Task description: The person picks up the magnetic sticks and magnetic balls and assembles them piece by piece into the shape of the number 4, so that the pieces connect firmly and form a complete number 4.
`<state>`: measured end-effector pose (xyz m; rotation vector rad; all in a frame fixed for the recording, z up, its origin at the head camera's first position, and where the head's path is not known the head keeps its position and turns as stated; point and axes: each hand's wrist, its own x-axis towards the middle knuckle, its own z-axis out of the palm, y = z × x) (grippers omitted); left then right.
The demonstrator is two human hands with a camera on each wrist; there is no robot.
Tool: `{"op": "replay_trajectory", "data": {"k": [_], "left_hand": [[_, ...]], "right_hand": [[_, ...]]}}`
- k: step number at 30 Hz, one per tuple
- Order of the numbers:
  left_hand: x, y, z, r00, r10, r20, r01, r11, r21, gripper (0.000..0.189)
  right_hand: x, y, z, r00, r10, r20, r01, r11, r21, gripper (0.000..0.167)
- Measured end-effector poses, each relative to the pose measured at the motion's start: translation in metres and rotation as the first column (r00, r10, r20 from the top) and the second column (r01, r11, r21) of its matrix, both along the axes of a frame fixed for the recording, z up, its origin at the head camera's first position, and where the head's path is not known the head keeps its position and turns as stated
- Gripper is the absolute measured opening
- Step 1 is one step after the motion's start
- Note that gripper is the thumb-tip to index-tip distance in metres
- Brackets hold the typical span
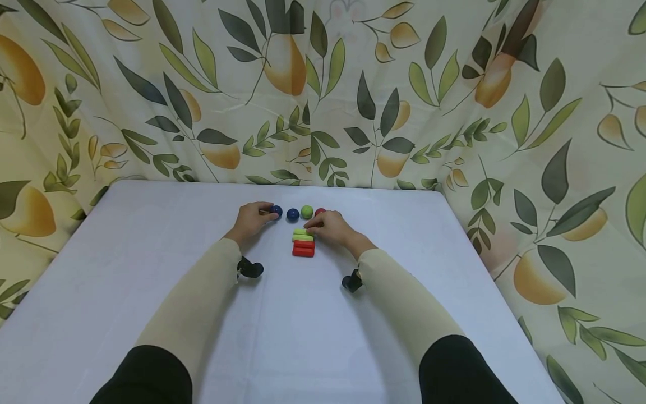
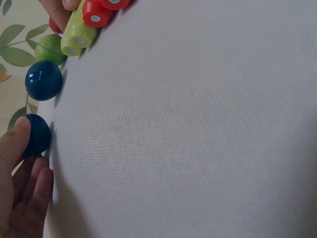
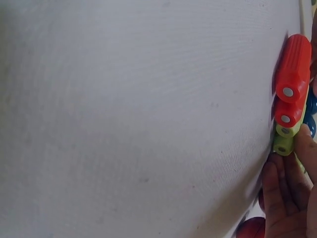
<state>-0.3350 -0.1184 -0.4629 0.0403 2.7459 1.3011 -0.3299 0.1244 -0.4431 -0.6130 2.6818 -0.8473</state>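
My left hand point(image 1: 254, 217) pinches a dark blue ball point(image 2: 38, 134) between thumb and fingers, at the left end of a row of balls. Beside it sit a second blue ball point(image 1: 292, 215), a green ball point(image 1: 307, 211) and a red ball point(image 1: 320, 211) partly covered by the right hand. Nearer me, two yellow-green magnetic rods point(image 1: 303, 238) and two red magnetic rods point(image 1: 303, 252) lie side by side, their metal-dotted ends showing in the wrist views. My right hand point(image 1: 330, 227) pinches the farthest yellow-green rod point(image 3: 283, 148) at its right end.
Everything lies on a white-covered table point(image 1: 303, 336), toward its far edge. A leaf-and-fruit patterned curtain point(image 1: 323, 112) hangs behind and along the sides. Another red ball point(image 3: 251, 228) shows below the right hand in the right wrist view.
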Motion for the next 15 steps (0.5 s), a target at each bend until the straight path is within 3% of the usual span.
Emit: {"op": "replay_trajectory", "data": {"k": [15], "left_hand": [[0.0011,-0.0027,-0.0011,1.000,0.023,-0.004,-0.023,1.000,0.015,0.047]], "right_hand": [[0.0004,0.0006,0.0011,1.000,0.021,-0.005,-0.021,1.000,-0.018,0.023]]}}
